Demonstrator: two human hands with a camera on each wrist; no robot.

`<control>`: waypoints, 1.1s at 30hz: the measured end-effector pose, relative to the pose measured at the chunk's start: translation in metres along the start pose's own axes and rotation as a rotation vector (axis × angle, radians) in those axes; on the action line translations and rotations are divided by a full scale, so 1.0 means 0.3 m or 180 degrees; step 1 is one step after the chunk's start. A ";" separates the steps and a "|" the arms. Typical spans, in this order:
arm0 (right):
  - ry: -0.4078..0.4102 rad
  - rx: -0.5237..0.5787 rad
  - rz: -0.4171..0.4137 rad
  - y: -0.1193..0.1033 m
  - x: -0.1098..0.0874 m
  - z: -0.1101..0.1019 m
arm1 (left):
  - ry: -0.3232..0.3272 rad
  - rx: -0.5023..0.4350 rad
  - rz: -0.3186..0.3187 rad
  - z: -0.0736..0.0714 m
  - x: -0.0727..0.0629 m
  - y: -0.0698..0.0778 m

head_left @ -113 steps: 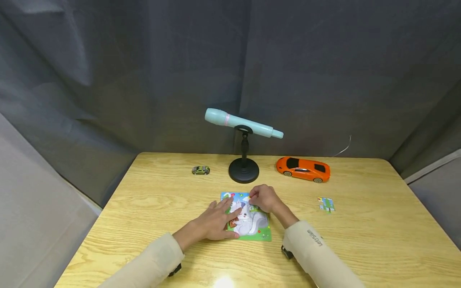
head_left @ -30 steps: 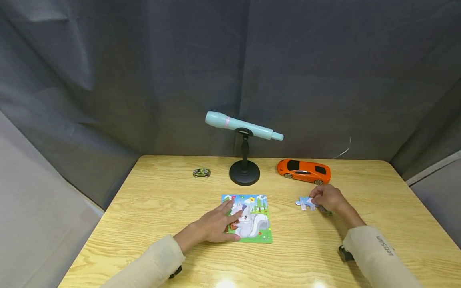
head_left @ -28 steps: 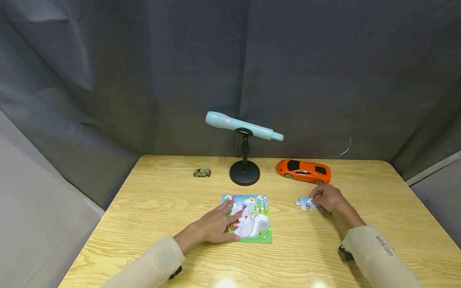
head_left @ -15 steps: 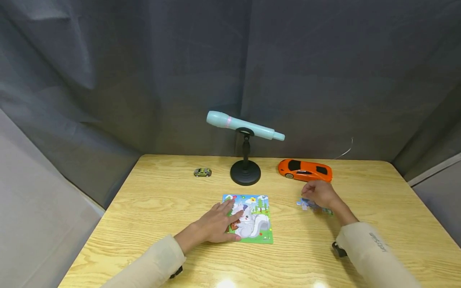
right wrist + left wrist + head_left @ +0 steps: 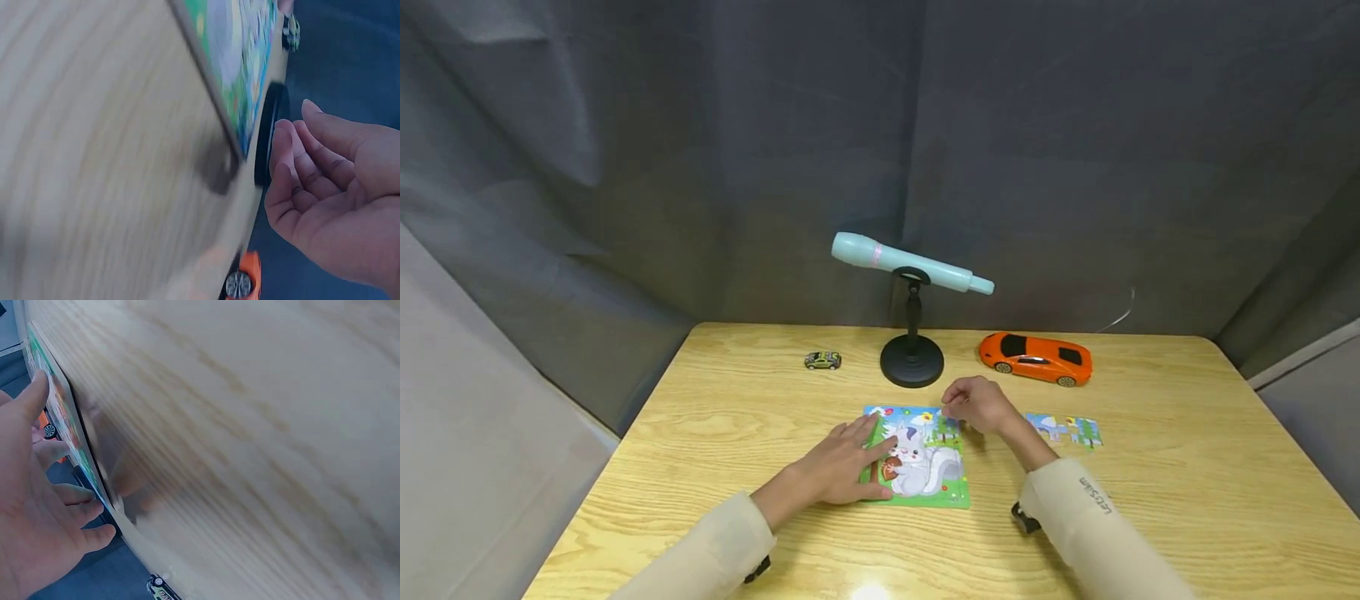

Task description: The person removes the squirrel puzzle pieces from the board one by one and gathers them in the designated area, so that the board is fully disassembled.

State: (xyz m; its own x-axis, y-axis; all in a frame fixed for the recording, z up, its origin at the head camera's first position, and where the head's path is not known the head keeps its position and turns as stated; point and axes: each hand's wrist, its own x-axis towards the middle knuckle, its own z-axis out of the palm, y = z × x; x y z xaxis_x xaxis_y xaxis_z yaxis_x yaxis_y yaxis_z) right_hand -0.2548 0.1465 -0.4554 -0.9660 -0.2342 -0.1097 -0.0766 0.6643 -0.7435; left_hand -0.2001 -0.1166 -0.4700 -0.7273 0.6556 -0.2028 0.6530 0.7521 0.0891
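A square jigsaw puzzle (image 5: 917,471) with a grey squirrel holding an acorn lies on the wooden table. My left hand (image 5: 838,467) rests on its left part with the fingers spread. At the puzzle's top right corner, my right hand (image 5: 981,406) hovers with loosely curled fingers. The right wrist view shows this right hand (image 5: 337,187) with thumb and fingertips apart and nothing between them. To the right of the puzzle lie joined puzzle pieces (image 5: 1088,432) showing trees and sky, partly covered by the right forearm.
A light blue toy microphone (image 5: 917,264) sits on a black stand (image 5: 912,362) behind the puzzle. An orange toy car (image 5: 1036,358) stands right of it, a small green toy car (image 5: 822,360) left. Dark curtain (image 5: 775,167) hangs behind the table.
My right hand has let go of puzzle pieces at the right and moved left to the puzzle's top right corner. The left hand stays on the puzzle, its fingers shifted slightly left.
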 end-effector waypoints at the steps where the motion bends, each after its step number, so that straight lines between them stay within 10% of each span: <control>1: 0.0013 0.0008 0.0026 -0.009 0.007 0.018 | -0.0008 -0.0010 -0.0012 0.001 -0.002 -0.001; 16: 0.0006 0.0137 0.0029 -0.087 0.042 0.187 | -0.0079 -0.0038 -0.0040 0.007 -0.019 -0.003; 33: -0.0023 0.0143 0.0140 -0.124 0.043 0.226 | -0.0101 0.0113 -0.0029 0.010 -0.027 -0.002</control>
State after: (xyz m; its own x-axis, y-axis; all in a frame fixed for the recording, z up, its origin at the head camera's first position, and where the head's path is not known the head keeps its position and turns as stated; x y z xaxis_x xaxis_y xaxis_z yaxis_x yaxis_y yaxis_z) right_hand -0.2476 0.0705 -0.4739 -0.9664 -0.2106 -0.1474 -0.0229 0.6417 -0.7666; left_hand -0.1939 -0.1228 -0.4713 -0.7266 0.6459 -0.2343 0.6539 0.7547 0.0525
